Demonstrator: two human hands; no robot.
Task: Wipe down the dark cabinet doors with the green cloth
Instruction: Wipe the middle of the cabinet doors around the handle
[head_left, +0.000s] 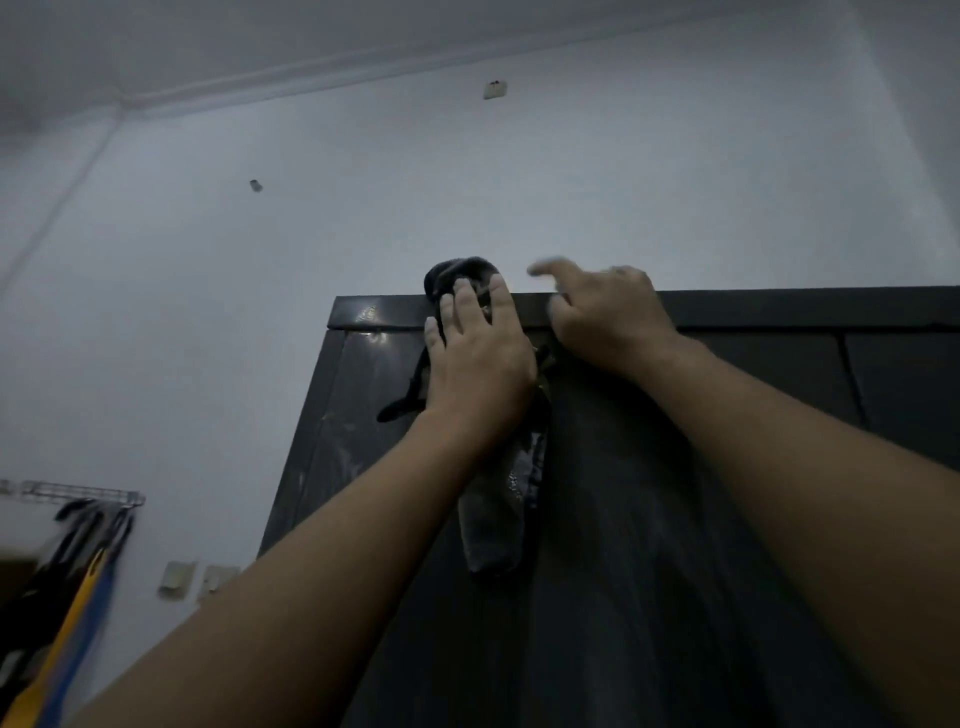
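Observation:
The dark cabinet (649, 545) rises in front of me, its top edge running across the middle of the view. A dark-looking cloth (493, 519) is bunched over the top left corner and hangs down the door. My left hand (478, 358) presses flat on the cloth with straight fingers near the top edge. Just to its right, my right hand (602, 317) is at the cabinet's top edge, its index finger stretched out left and blurred, the other fingers bent. Whether that hand touches the cloth is hidden.
A pale wall (363, 197) surrounds the cabinet. At lower left a wire rack (78, 493) on the wall holds dark hanging items and a yellow-and-blue handle (67, 634). Two wall sockets (197, 579) sit beside the cabinet's left side.

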